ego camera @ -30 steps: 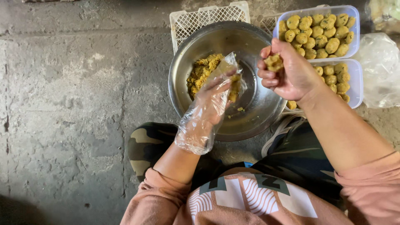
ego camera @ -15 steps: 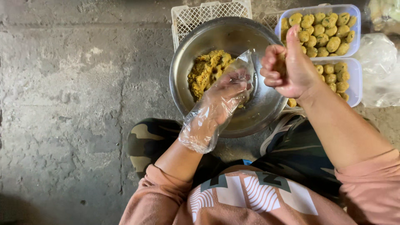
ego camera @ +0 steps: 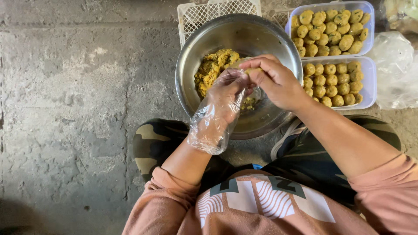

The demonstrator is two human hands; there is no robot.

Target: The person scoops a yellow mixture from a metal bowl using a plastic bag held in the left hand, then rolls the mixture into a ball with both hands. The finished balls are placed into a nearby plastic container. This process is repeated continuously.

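Observation:
A steel bowl [ego camera: 261,35] holds a heap of yellow crumbly dough [ego camera: 212,67] on its left side. My left hand [ego camera: 224,93], inside a loose clear plastic glove, hovers over the bowl's middle. My bare right hand [ego camera: 274,80] meets it from the right, fingertips pinching a small lump of dough [ego camera: 254,69] against the gloved fingers. Both hands are above the bowl.
Two clear plastic boxes [ego camera: 370,43] of several yellow dough balls [ego camera: 333,80] stand right of the bowl. A white lattice crate [ego camera: 204,11] lies behind it. Crumpled clear plastic bags [ego camera: 394,72] lie at far right. Rough concrete floor [ego camera: 78,109] spreads left; my knees are below.
My right hand has come down from beside the boxes to the bowl's middle and now meets the gloved left hand, which has shifted slightly lower.

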